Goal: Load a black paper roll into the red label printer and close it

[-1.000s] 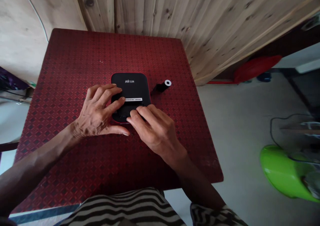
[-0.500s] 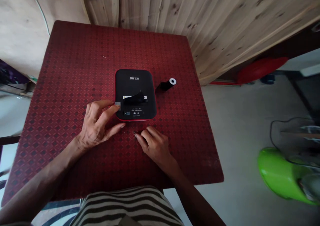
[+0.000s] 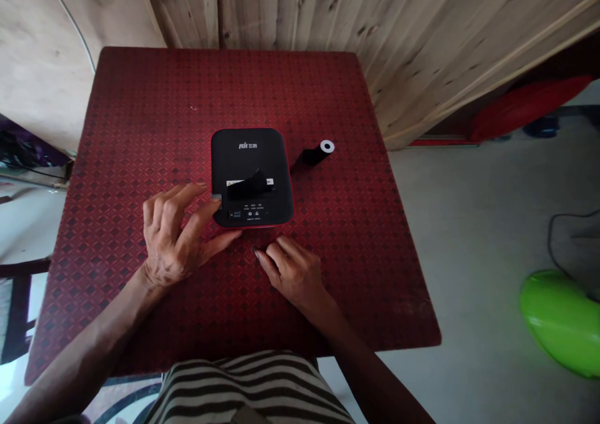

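A flat black device with red sides and a white logo, which looks like a small receipt printer point(image 3: 250, 161), lies on the red patterned table point(image 3: 140, 117). My left hand point(image 3: 175, 233) is beside its left front corner, fingers apart. The index fingertip rests on a grey square tab at the device's left edge, and the thumb reaches its front edge. My right hand point(image 3: 293, 267) rests curled in front of the device, thumb and finger together at a small dark thing I cannot make out. A dark strip point(image 3: 246, 187) lies over the white label on top.
Right of the device lies a black roll point(image 3: 319, 153) with a white ring-shaped end. Wooden boards point(image 3: 290, 11) stand behind the table. On the floor at the right is a bright green object point(image 3: 562, 324), with a red shape point(image 3: 529, 108) farther back.
My left hand's middle finger has drawn away from the device, and the fingers are spread wider. My thumb has slid right along the front edge. The right hand looks nearly the same.
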Demonstrator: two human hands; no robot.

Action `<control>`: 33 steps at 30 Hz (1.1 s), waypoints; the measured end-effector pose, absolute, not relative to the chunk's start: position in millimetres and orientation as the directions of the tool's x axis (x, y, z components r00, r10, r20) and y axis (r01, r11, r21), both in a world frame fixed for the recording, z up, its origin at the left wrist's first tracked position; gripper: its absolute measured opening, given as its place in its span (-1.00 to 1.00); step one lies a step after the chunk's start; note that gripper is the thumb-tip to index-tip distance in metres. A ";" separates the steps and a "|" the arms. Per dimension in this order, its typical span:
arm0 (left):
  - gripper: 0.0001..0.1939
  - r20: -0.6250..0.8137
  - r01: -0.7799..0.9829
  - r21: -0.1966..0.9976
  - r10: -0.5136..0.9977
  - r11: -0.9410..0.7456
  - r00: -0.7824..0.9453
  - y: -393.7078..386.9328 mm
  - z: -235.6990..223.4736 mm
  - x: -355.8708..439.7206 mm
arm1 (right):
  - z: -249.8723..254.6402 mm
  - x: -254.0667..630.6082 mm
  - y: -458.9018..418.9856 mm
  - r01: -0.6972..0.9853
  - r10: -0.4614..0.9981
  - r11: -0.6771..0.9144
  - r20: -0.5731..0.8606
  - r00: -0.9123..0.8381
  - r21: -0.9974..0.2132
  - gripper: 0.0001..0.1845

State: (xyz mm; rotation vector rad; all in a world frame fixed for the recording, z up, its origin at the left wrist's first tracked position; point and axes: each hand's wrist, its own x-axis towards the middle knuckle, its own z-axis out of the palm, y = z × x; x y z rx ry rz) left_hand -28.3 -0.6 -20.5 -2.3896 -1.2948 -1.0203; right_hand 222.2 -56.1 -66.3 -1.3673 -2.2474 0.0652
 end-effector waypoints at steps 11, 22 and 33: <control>-0.51 0.638 0.823 0.088 0.666 -0.562 0.386 -1.3 -9.9 -25.9 | -69.3 222.4 -56.4 0.820 0.832 0.502 0.410 -0.373 -0.273 -0.59; -0.37 0.705 0.765 0.193 0.629 -0.614 0.327 6.6 -36.5 -19.5 | 10.4 239.0 -23.4 0.720 0.778 0.564 0.553 -0.299 -0.404 -0.85; 0.00 0.532 0.711 0.495 0.821 -0.500 0.207 4.9 -67.0 -22.5 | 39.4 191.7 94.5 0.792 0.801 0.588 -0.017 -0.599 -0.163 -0.70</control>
